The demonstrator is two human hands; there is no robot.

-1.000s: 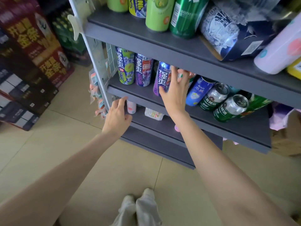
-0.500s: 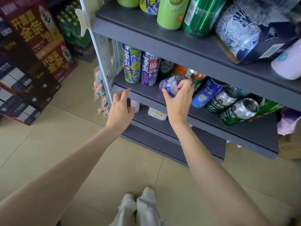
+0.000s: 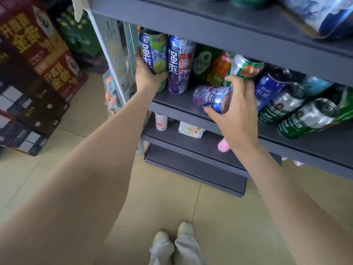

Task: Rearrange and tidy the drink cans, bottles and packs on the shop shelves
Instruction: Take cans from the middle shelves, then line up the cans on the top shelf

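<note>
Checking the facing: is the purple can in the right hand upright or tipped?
Tipped: the purple can lies sideways in the right hand, its end facing us.

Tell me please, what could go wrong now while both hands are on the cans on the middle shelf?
1. The right hand holds the purple can on its side near the shelf edge; if it slips, it may roll off to the floor.
2. The green beer cans lie tilted near the edge, so a bump from the right arm might send them rolling.
3. The left hand grips the tall green-blue can, which touches its neighbour and could topple it.
</note>
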